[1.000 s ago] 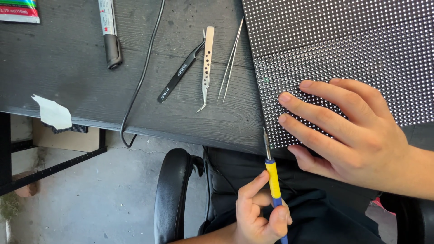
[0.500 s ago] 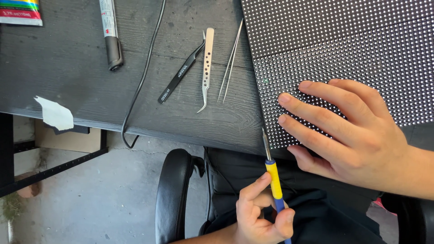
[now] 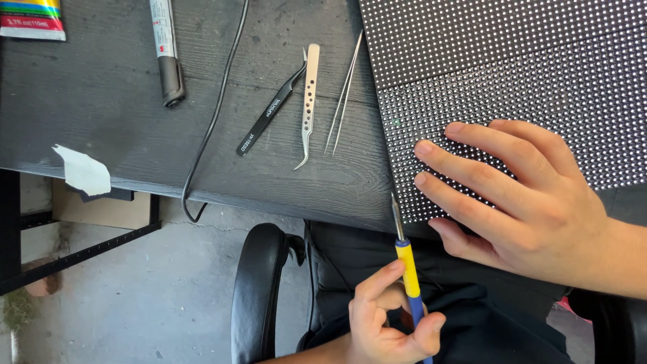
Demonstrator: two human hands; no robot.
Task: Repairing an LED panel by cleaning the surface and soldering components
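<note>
My right hand lies flat, fingers spread, on the lower left corner of a black LED dot-matrix panel that rests on the dark wooden table. My left hand is over my lap below the table edge. It grips a pen-like tool with a yellow and blue handle. The tool's thin metal tip points up and sits just beside the panel's lower left edge, close to my right fingertips.
Left of the panel lie thin steel tweezers, curved silver tweezers and black tweezers. A black cable, a marker-like tube, a colourful tube and a piece of white tape also lie there. A black chair arm is below.
My left hand's fingers have shifted slightly on the tool handle. The tool tip and my right hand stay nearly where they were.
</note>
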